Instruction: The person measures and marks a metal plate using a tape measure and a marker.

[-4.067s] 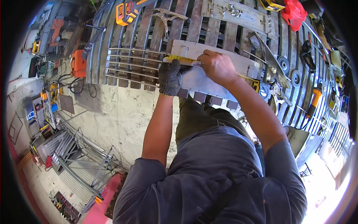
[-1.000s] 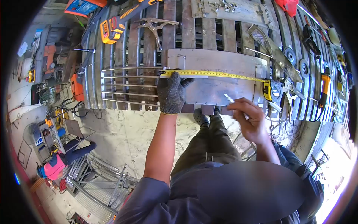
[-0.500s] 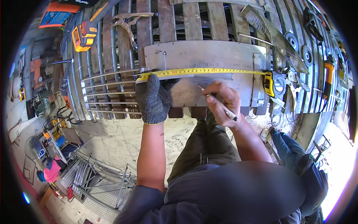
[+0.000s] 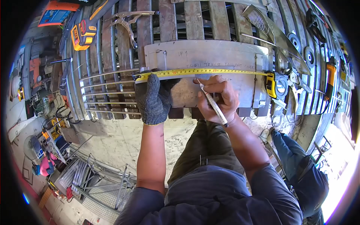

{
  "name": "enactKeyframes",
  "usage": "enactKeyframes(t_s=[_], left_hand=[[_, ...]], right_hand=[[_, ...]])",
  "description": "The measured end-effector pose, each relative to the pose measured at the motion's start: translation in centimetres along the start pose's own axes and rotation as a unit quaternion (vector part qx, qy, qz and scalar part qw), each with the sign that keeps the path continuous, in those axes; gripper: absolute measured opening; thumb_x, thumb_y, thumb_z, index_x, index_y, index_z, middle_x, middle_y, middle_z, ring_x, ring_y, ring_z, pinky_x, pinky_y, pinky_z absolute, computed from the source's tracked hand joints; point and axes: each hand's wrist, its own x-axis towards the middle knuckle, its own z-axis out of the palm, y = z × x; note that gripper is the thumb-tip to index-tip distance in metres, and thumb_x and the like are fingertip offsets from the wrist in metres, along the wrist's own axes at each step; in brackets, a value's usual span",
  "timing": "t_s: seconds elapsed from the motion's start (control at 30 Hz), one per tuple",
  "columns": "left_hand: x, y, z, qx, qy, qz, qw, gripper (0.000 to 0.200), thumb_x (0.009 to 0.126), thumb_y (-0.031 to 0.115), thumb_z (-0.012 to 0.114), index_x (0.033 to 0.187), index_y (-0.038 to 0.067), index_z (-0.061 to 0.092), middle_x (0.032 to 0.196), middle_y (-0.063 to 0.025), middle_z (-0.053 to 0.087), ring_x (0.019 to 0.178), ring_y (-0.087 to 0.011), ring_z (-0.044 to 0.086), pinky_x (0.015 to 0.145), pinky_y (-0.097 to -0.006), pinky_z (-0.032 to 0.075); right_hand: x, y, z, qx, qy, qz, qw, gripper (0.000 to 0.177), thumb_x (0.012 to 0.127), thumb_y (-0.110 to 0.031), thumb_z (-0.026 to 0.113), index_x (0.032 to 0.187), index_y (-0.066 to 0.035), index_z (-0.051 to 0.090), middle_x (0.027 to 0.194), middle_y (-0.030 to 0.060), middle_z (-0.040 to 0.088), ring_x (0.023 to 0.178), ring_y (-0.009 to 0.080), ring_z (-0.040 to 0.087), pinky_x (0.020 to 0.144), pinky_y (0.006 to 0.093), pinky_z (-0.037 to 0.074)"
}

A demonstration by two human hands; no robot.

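My left hand (image 4: 153,99), in a dark grey knit glove, presses its thumb on the left end of the extended yellow tape (image 4: 195,72). That tape runs across a metal plate (image 4: 213,52) to the tape measure case (image 4: 276,85) at the plate's right edge. Bare and holding a white marker (image 4: 214,106), my right hand (image 4: 221,97) rests over the lower middle of the plate. The marker's tip is just below the tape. Handwriting shows on the plate above and below the tape.
Thin metal rods (image 4: 108,93) lie left of the plate on the slatted table (image 4: 167,22). Locking pliers (image 4: 129,26) and a yellow-black battery (image 4: 83,35) are at upper left. Grinding discs (image 4: 309,55) and an orange-handled tool (image 4: 330,77) lie right. Another person (image 4: 307,176) stands at lower right.
My right hand has shifted slightly left, and the marker tip has moved up and left toward the tape. My left hand stays on the tape. The distant person in pink at lower left has moved.
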Motion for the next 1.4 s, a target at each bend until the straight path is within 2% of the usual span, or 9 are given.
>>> enactKeyframes(t_s=[0.17,0.57,0.77,1.4], left_hand=[[0.0,0.0,0.0,0.009,-0.011,0.008,1.0,0.035,0.109,0.017,0.067,0.14,0.002,0.059,0.129,-0.016,0.069,0.12,-0.0343,0.071,0.104,-0.055,0.063],[-0.1,0.1,0.1,0.036,-0.001,0.006,0.999,0.038,0.108,0.02,0.07,0.139,0.002,0.057,0.129,-0.015,0.068,0.12,-0.0327,0.071,0.104,-0.0523,0.063],[-0.1,0.0,-0.1,0.016,0.001,-0.004,1.0,0.036,0.108,0.02,0.071,0.137,0.003,0.059,0.128,-0.0149,0.069,0.12,-0.0323,0.071,0.103,-0.0512,0.063],[0.1,-0.1,-0.2,0.01,0.004,-0.008,1.0,0.037,0.108,0.02,0.071,0.139,0.003,0.06,0.128,-0.0153,0.07,0.118,-0.0309,0.072,0.104,-0.051,0.063]], right_hand=[[-1.0,0.8,1.1,-0.019,0.048,-0.009,0.999,0.028,0.079,0.013,0.076,0.095,-0.001,0.059,0.079,0.0148,0.066,0.066,0.0268,0.073,0.076,0.0384,0.067],[-0.8,0.7,1.6,-0.078,0.038,-0.047,0.995,0.029,0.077,0.01,0.081,0.093,-0.002,0.06,0.079,0.0149,0.068,0.072,0.0311,0.078,0.065,0.0357,0.063],[-0.5,0.6,1.5,-0.123,0.037,-0.063,0.99,0.031,0.077,0.009,0.082,0.094,-0.003,0.06,0.083,0.0157,0.072,0.07,0.0292,0.078,0.059,0.0338,0.061],[-0.5,0.7,1.6,-0.135,0.032,-0.061,0.988,0.032,0.08,0.009,0.082,0.096,-0.004,0.058,0.085,0.0169,0.074,0.067,0.0287,0.076,0.056,0.0329,0.059]])
